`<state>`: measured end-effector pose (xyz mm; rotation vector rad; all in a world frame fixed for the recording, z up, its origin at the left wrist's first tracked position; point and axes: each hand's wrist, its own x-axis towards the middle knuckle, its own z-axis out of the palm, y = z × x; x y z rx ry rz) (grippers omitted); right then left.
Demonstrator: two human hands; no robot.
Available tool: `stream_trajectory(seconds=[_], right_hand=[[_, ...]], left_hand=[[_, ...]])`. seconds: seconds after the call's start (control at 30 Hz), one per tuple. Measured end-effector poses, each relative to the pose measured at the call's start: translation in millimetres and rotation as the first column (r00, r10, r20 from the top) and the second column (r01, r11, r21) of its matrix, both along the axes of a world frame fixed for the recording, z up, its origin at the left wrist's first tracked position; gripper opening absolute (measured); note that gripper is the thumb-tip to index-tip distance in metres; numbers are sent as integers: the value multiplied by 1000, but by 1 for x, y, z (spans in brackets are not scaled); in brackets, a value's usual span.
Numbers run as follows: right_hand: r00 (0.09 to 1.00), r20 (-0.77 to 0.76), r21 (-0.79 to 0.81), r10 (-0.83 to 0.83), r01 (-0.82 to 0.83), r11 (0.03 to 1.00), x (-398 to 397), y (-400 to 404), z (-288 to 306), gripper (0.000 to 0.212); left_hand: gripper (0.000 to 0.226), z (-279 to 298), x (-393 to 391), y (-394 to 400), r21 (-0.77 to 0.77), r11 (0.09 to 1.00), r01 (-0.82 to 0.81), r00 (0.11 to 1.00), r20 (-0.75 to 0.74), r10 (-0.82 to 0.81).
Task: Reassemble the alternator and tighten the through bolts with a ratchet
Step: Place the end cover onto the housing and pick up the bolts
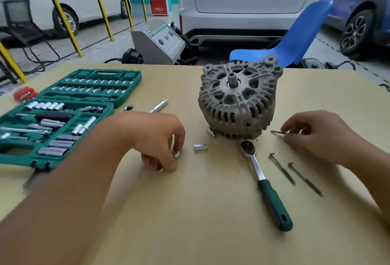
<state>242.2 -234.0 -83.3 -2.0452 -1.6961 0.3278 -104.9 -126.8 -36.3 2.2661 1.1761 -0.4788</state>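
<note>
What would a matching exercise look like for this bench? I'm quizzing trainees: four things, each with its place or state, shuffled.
Things:
1. ratchet
2. alternator
3. socket case
4. left hand

Places or states:
A. lying open at the table's left
B. standing on the table, shaft up
C. pinching a small socket
D. lying flat in front of the alternator

Pairs: 1-D, 2-B, 3-A, 4-C

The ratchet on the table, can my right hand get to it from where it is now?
Probably yes. The ratchet lies free on the table, nothing on it, just beside the right hand. That hand is pinching a through bolt, so it may need to drop it first.
</note>
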Motion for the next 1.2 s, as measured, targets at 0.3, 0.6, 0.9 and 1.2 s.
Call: stream_trajectory(seconds=[0.3,0.6,0.9,1.2], right_hand=[[999,-28,12,-17,18,1000,2,-2,-4,21],[999,-41,9,-24,24,1000,-2,-3,-3,23],[996,-22,779,82,-35,626,-50,-19,16,7],[901,53,769,432,-312,558,-104,-28,9,35]], left_hand=[[17,-16,11,3,135,990,-46,937,349,-4],[23,-29,29,-4,306,944,126,949,239,-204],[6,-20,37,-21,148,982,120,697,692,-190],[19,-27,68,-55,-219,965,142,140,970,199]])
